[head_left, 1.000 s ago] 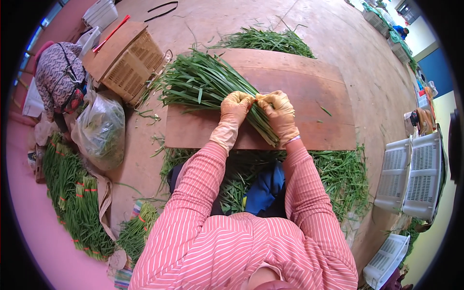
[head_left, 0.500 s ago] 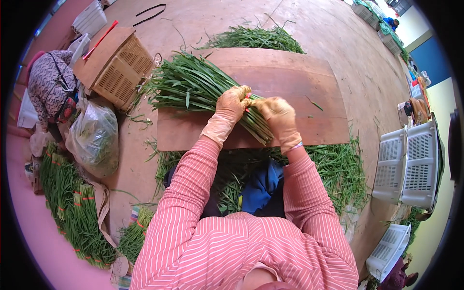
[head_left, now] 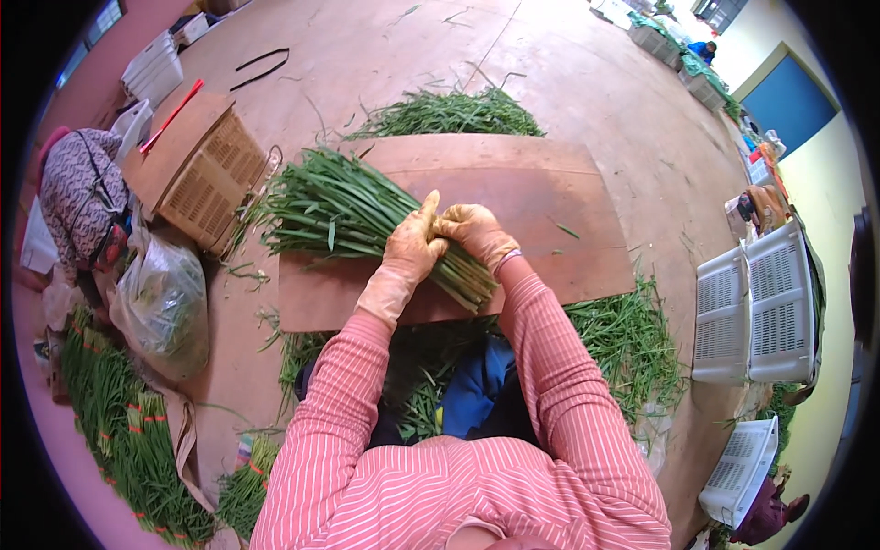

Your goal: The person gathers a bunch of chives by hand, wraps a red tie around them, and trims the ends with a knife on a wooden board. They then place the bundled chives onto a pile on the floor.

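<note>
A thick bunch of garlic chives [head_left: 339,206] lies slantwise over a brown board [head_left: 532,192], its leaves to the left and its pale stems toward me. My left hand [head_left: 408,247], in a yellowish glove, is closed around the bunch near the stems, thumb pointing up. Gloved as well, my right hand [head_left: 474,232] has its fingers curled together on top of the stems, against the left hand. Whatever its fingertips pinch is hidden.
Loose chives [head_left: 449,112] are heaped behind the board, with more trimmings [head_left: 623,344] at its near right. Tied bunches [head_left: 137,440] lie at left by a plastic bag [head_left: 163,302] and a bending person [head_left: 82,188]. A brown crate [head_left: 211,179] and white crates [head_left: 779,307] stand around.
My right hand has closed in on the left hand and turned with its fingers over the stems. The red band that showed between the hands is now covered. The whole view has shifted slightly.
</note>
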A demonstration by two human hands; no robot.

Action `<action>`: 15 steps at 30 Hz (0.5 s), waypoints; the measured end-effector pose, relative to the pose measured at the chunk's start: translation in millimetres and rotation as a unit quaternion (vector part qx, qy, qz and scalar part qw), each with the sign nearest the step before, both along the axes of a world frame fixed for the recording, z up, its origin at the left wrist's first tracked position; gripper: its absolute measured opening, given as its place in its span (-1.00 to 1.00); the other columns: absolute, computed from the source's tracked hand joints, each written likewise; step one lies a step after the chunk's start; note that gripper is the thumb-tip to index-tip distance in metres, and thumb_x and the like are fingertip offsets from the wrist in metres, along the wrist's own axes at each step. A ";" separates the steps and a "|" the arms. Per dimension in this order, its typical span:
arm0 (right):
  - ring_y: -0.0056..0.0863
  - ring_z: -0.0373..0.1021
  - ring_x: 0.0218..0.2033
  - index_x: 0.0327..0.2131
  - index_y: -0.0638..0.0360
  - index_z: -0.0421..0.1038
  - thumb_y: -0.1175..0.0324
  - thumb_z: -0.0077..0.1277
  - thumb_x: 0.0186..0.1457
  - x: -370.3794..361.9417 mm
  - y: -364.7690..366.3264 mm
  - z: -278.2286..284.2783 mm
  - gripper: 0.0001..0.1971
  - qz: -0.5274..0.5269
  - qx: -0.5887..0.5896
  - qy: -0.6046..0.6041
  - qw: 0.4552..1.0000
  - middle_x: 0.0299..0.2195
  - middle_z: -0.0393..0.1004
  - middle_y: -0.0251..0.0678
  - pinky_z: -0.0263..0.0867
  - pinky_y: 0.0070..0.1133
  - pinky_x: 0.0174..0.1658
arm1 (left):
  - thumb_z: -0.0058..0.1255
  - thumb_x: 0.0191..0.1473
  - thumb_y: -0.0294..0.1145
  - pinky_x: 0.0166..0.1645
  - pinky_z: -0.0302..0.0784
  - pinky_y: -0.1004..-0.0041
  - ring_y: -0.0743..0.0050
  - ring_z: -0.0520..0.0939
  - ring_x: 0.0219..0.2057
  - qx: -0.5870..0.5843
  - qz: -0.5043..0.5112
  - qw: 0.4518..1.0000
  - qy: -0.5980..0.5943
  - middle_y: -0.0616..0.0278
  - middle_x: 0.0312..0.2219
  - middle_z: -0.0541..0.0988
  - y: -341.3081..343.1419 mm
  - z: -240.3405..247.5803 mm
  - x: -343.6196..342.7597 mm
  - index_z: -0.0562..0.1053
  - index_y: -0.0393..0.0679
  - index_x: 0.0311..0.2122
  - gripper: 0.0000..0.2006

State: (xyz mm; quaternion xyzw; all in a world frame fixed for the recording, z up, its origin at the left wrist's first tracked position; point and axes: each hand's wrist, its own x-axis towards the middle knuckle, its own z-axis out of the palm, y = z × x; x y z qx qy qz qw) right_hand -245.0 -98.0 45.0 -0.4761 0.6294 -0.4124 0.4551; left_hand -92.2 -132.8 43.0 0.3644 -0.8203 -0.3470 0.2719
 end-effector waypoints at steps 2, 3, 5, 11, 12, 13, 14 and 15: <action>-0.54 0.41 -0.45 -0.39 0.20 0.51 0.33 0.05 0.00 -2.4 0.6 2.9 -0.84 -0.002 0.003 0.050 0.999 -0.48 0.53 -0.29 0.32 -0.56 -0.29 | 0.25 -0.26 -0.39 0.01 0.35 0.31 0.05 0.41 -0.04 -0.011 0.005 0.998 -0.057 -0.03 -0.09 0.40 4.2 4.6 -4.8 0.02 -0.14 0.21 -0.11; -0.54 0.40 -0.45 -0.38 0.19 0.50 0.31 0.06 0.00 -0.2 -0.2 5.3 -0.84 -0.006 0.019 0.056 0.998 -0.48 0.53 -0.28 0.31 -0.55 -0.29 | 0.26 -0.29 -0.42 0.02 0.35 0.33 0.07 0.42 -0.05 0.003 0.024 0.998 -0.060 -0.03 -0.09 0.40 8.2 10.7 -4.8 0.04 -0.15 0.20 -0.10; -0.55 0.39 -0.46 -0.38 0.19 0.50 0.29 0.08 0.00 2.9 0.1 9.7 -0.82 -0.010 0.029 0.069 0.997 -0.48 0.53 -0.29 0.31 -0.55 -0.29 | 0.29 -0.32 -0.41 0.02 0.35 0.34 0.08 0.42 -0.05 0.022 0.061 0.996 -0.063 -0.04 -0.08 0.39 14.5 15.4 -4.3 0.05 -0.17 0.20 -0.08; -0.63 0.37 -0.46 -0.37 0.21 0.50 0.27 0.11 0.01 0.3 3.8 15.1 -0.80 -0.015 0.038 0.066 0.997 -0.48 0.52 -0.32 0.30 -0.59 -0.30 | 0.28 -0.26 -0.21 -0.14 0.43 0.24 0.06 0.50 -0.23 0.005 0.136 0.977 -0.165 0.05 -0.32 0.45 27.8 22.9 -6.0 0.31 -0.16 -0.16 -0.45; -0.64 0.37 -0.45 -0.37 0.22 0.50 0.28 0.11 0.01 0.7 5.4 16.9 -0.80 -0.017 0.039 0.068 0.997 -0.48 0.52 -0.32 0.30 -0.60 -0.30 | 0.27 -0.25 -0.18 -0.16 0.43 0.24 0.07 0.52 -0.29 0.029 0.128 0.976 -0.177 0.08 -0.38 0.48 28.6 27.5 -4.4 0.34 -0.15 -0.20 -0.50; -0.64 0.37 -0.45 -0.37 0.22 0.50 0.28 0.11 0.01 0.8 6.1 17.2 -0.80 -0.014 0.035 0.069 0.997 -0.48 0.52 -0.32 0.30 -0.60 -0.30 | 0.19 -0.17 -0.08 -0.17 0.44 0.23 0.08 0.55 -0.32 0.029 0.116 0.970 -0.209 0.10 -0.43 0.53 26.8 27.1 -3.8 0.41 -0.14 -0.26 -0.58; -0.64 0.37 -0.45 -0.36 0.23 0.49 0.29 0.11 0.00 0.8 6.0 16.3 -0.80 -0.017 0.035 0.046 0.998 -0.48 0.52 -0.33 0.30 -0.60 -0.30 | 0.19 -0.17 -0.08 -0.17 0.44 0.23 0.08 0.55 -0.32 0.026 0.121 0.970 -0.208 0.10 -0.43 0.53 25.0 28.0 -3.8 0.41 -0.14 -0.26 -0.58; -0.65 0.37 -0.44 -0.36 0.24 0.49 0.30 0.11 0.00 -0.1 6.5 15.1 -0.80 -0.021 0.037 0.023 0.999 -0.48 0.52 -0.34 0.30 -0.61 -0.30 | 0.14 -0.14 -0.04 -0.17 0.45 0.24 0.09 0.55 -0.30 0.035 0.094 0.964 -0.244 0.10 -0.40 0.55 23.9 29.0 -4.9 0.43 -0.14 -0.26 -0.58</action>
